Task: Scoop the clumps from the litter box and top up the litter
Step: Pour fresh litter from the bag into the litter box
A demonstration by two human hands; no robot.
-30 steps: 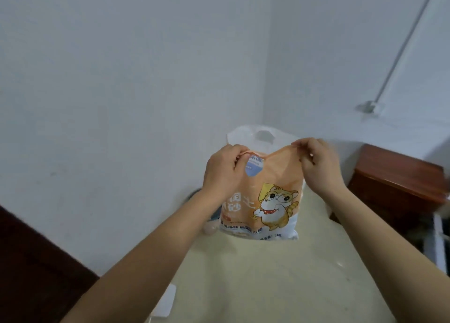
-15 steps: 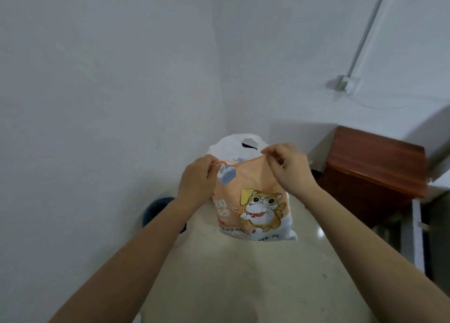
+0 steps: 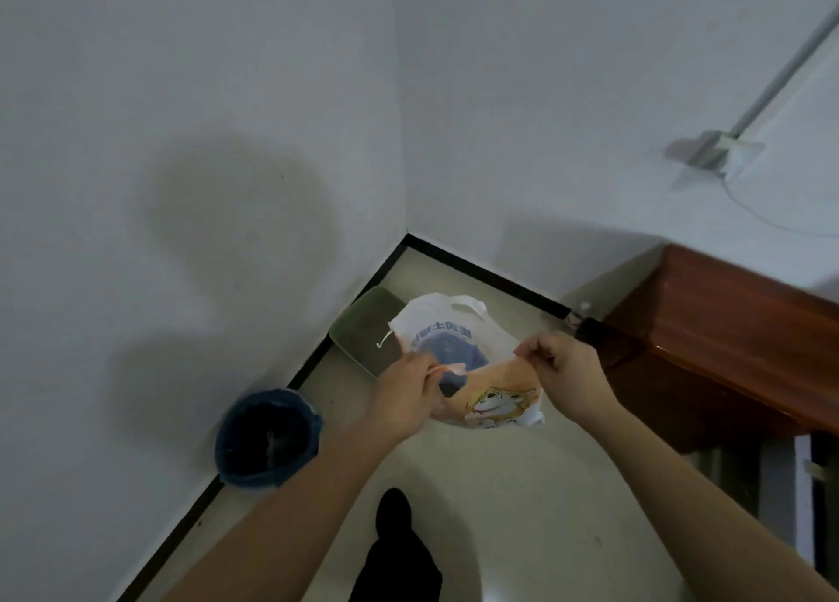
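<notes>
- White walls meet in a corner above a pale floor (image 3: 522, 488) edged with a dark skirting strip; a red-brown wooden cabinet (image 3: 726, 329) stands along the right wall, and a dark sleeve or trouser leg shows at the bottom edge.
- Compared with a moment ago the view has tipped downward; the floor corner, hidden before, now shows a green litter box (image 3: 370, 331) pushed into the corner and a dark bin with a blue liner (image 3: 268, 438) against the left wall.
- An orange and white litter bag (image 3: 458, 361) hangs in the air between both hands, in front of the litter box; earlier its top was held closed and upright, now the mouth is pulled apart.
- Left hand (image 3: 404, 397) pinches a thin orange strip at the bag's top edge; right hand (image 3: 565, 374) pinches the opposite orange edge; both sets of fingers are closed on the plastic.
- My judgement: the bag is being torn or spread open, so the topping-up step is near; whether the clumps are already scooped cannot be told, since the box's contents are too dim to read.
- Printing: a cartoon cat with glasses on the orange front; blue Chinese characters on the white flap, seen upside down and too blurred to read; no brand name is legible.
</notes>
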